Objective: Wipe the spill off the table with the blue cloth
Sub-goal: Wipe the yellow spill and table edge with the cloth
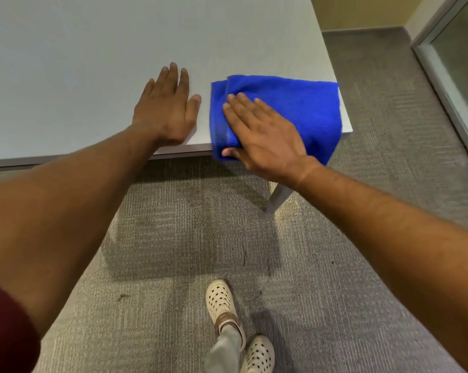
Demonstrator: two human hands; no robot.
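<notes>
Blue cloth (294, 109) lies folded on the grey bench (79, 63) corner at 2 o'clock, overhanging the edge. Right hand (265, 135) presses it flat, fingers together; left hand (165, 109) rests just beside, fingers extended. Carpet (187, 224) and pale clogs (222, 300) below.

- The worktop (65, 49) is cut off by the top and left edges of the picture.
- The right hand (265, 138) hides part of the blue cloth (302, 109) near the front right corner.
- No spill can be made out.
- Both forearms run out of the picture.
</notes>
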